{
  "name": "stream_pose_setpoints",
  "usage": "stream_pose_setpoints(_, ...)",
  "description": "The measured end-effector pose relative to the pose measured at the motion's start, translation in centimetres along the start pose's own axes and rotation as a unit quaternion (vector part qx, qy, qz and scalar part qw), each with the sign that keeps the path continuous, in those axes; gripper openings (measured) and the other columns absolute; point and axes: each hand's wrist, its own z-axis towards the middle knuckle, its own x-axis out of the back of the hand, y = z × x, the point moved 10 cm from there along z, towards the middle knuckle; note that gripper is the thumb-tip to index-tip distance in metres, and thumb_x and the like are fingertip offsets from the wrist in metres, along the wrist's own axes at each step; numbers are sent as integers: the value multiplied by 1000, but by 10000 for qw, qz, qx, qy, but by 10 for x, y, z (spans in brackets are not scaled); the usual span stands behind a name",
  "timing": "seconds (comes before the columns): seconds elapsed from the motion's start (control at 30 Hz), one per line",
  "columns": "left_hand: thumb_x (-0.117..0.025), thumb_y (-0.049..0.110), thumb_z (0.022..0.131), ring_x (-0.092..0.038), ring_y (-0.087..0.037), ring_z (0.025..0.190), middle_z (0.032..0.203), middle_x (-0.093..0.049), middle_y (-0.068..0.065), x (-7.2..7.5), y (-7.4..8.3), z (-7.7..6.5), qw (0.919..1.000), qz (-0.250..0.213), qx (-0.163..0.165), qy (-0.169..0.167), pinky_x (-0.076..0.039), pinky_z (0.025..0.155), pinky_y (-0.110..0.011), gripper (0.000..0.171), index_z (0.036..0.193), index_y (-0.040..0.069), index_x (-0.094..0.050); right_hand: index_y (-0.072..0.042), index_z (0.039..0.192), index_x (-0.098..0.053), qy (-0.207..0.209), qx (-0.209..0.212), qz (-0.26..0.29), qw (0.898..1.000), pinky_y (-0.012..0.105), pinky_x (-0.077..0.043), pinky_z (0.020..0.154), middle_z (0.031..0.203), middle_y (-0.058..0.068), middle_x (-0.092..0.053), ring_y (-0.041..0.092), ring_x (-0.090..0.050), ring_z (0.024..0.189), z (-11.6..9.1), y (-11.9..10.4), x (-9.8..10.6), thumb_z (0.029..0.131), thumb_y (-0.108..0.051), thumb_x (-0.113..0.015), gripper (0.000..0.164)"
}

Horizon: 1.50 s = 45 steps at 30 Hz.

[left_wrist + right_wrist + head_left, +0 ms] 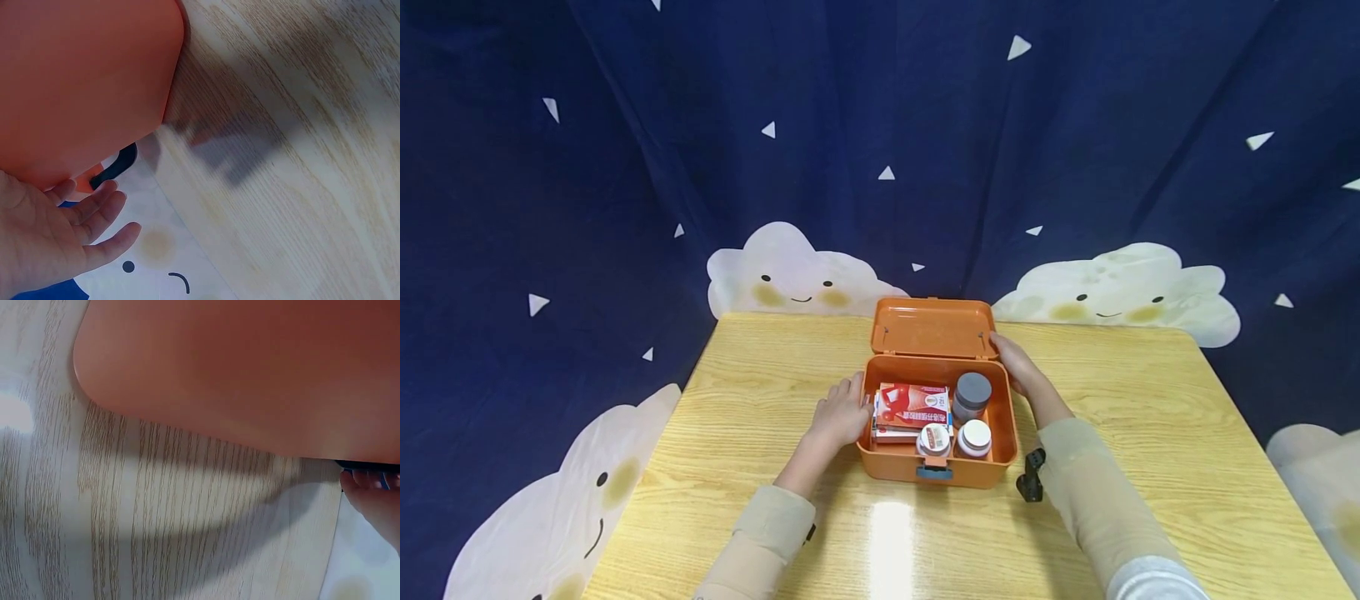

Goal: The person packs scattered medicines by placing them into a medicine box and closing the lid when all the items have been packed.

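An orange lidded box [936, 477] stands on the wooden table, its lid [934, 327] tipped back. Inside lie a red-and-white medicine carton [913, 406] on other cartons, a grey-capped bottle [973, 390] and two white-capped bottles, one [974, 438] at the front right. My left hand [844, 411] rests against the box's left side; in the left wrist view its fingers [103, 215] spread loosely below the wall. At the lid's right edge is my right hand [1019, 368], fingertips right at that edge. Only part of the right hand [375, 494] shows in the right wrist view.
A blue-grey latch [934, 472] sits on the box's front. A dark handle [119, 165] shows past the box in the left wrist view. The wooden table [760, 367] extends to both sides; a navy curtain [865, 125] with clouds hangs behind it.
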Motion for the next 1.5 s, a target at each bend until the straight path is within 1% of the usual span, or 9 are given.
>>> stream_pose_setpoints(0.3, -44, 27, 91, -37, -35, 122, 133, -40, -18, 0, 0, 0, 10000, -32, -3, -20, -33, 93, -54, 58, 141, 5, -27, 1, 138, -29, -145, 665, 302, 9972, 37, -37, 96, 123, 18, -44, 23, -44, 109, 9, 0, 7, 97, -44, -32, 61)
stream_pose_setpoints(0.43, -44, 27, 91, -37, -34, 122, 133, -39, -18, 0, 0, 0, 10000, -17, 4, -26, -33, 93, -54, 58, 141, 5, -26, 2, 144, -12, 2, 521, 407, 9978, 44, -26, 104, 141, 24, -24, 33, -27, 127, 1, -10, 3, 99, -38, -25, 61)
stream_pose_setpoints(0.53, -45, 27, 91, -37, -34, 122, 133, -40, -18, 0, 0, 0, 10000, -29, 6, -21, -33, 93, -54, 57, 140, 5, -27, 3, 144, -6, 29, 537, 700, 9961, 44, -24, 104, 145, 25, -14, 32, -20, 130, -8, -24, -1, 101, -31, -20, 56)
stream_pose_setpoints(0.63, -46, 27, 90, -38, -35, 121, 132, -40, -18, 0, 1, 0, 10000, -45, -1, -14, -34, 92, -54, 57, 140, 5, -28, 0, 145, -4, 13, 606, 1061, 9925, 38, -29, 99, 143, 21, -17, 25, -29, 123, -16, -37, -3, 101, -24, -19, 52)
stream_pose_setpoints(0.77, -46, 27, 90, -39, -35, 120, 131, -41, -18, -1, 1, 1, 10000, -60, -20, 1, -34, 92, -54, 57, 139, 5, -28, -6, 146, -4, 63, 743, 1382, 9876, 27, -35, 88, 129, 7, -33, 9, -44, 103, -21, -51, -2, 101, -18, -22, 50)
stream_pose_setpoints(0.97, -46, 27, 90, -38, -35, 121, 132, -41, -19, 0, 0, 1, 10000, -63, -14, 9, -34, 92, -55, 57, 140, 5, -28, -8, 141, -18, 187, 971, 2036, 9740, 21, -41, 83, 113, -5, -42, 8, -47, 100, -27, -67, 2, 100, -23, -32, 46)
stream_pose_setpoints(1.17, -47, 27, 90, -40, -35, 119, 130, -42, -18, 0, 1, 1, 10000, -14, -56, 46, -35, 90, -54, 56, 138, 5, -30, -23, 122, -33, 277, 956, 2447, 9645, 27, -32, 92, 124, -3, -38, 13, -40, 110, -32, -78, 6, 99, -30, -33, 23)
stream_pose_setpoints(1.37, -47, 25, 88, -43, -35, 115, 125, -46, -18, -1, 0, 1, 9998, 15, -108, 178, -38, 87, -54, 54, 136, 5, -32, -21, 136, -23, 359, 1141, 2085, 9707, 33, -22, 98, 149, 6, -17, 20, -29, 126, -39, -96, 8, 98, -39, -30, 43)
stream_pose_setpoints(1.5, -46, 26, 88, -42, -35, 117, 126, -44, -19, -2, -2, 2, 9997, -54, -118, 214, -37, 88, -54, 55, 137, 5, -32, -19, 140, -24, 426, 1225, 1839, 9744, 33, -23, 96, 143, 10, -28, 18, -36, 118, -45, -105, 8, 96, -48, -30, 53)
